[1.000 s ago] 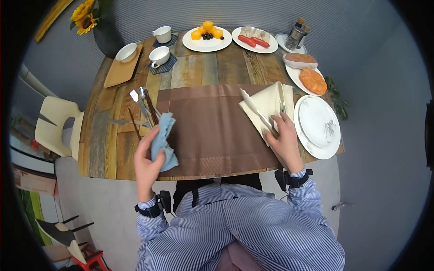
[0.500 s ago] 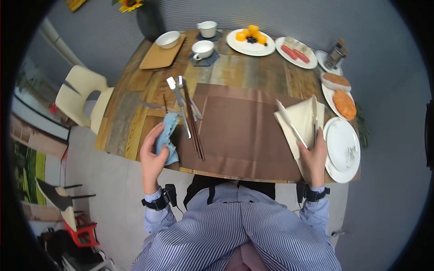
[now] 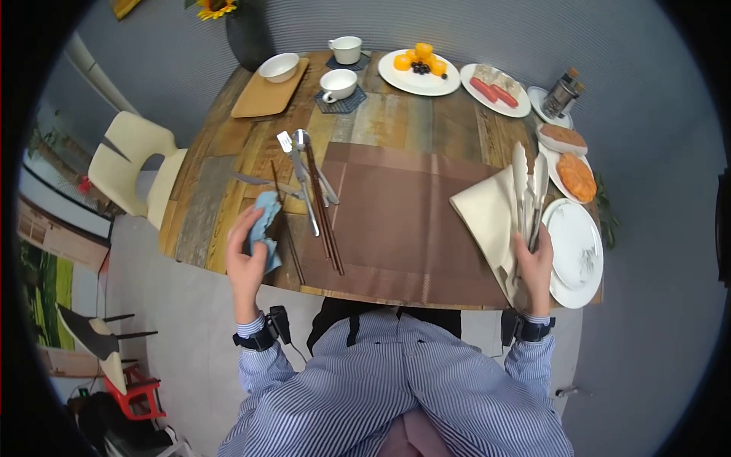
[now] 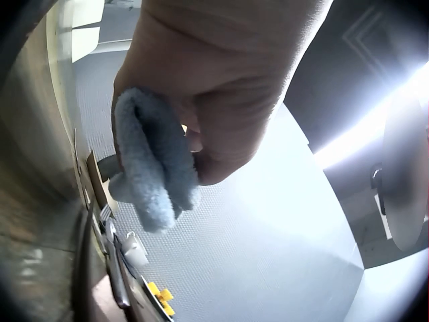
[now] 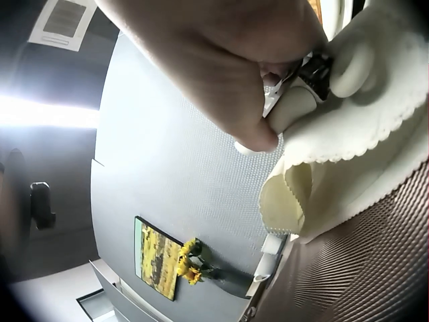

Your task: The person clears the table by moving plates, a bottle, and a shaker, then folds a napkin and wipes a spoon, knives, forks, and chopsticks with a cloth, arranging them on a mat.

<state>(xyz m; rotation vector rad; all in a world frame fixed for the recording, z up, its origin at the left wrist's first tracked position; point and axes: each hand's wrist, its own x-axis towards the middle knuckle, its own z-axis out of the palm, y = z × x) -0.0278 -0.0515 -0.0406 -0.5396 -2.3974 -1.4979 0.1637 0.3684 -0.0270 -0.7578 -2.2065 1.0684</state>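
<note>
Grips a folded light-blue cloth (image 3: 264, 213) in the left hand (image 3: 245, 263), pinching it between thumb and fingers, above the front left part of the wooden table (image 3: 426, 126). Has a thin dark stick (image 3: 294, 255) lying just right of the cloth, then a fork (image 3: 298, 167), a spoon (image 3: 301, 139) and brown chopsticks (image 3: 324, 221) by the left edge of a brown placemat (image 3: 403, 221).

Holds silver tongs (image 3: 521, 183) in the right hand (image 3: 537, 266), with fingers curled round the lower part and pale tips pointing toward the far side, slightly apart. Has a cream napkin (image 3: 486, 217) just left of the tongs, partly over the placemat, and stacked white plates (image 3: 567, 228) just right of the hand. Farther back, has two white cups (image 3: 339, 84) on dark coasters (image 3: 355, 101) and a white bowl (image 3: 280, 78) on a tan tray (image 3: 263, 104).
</note>
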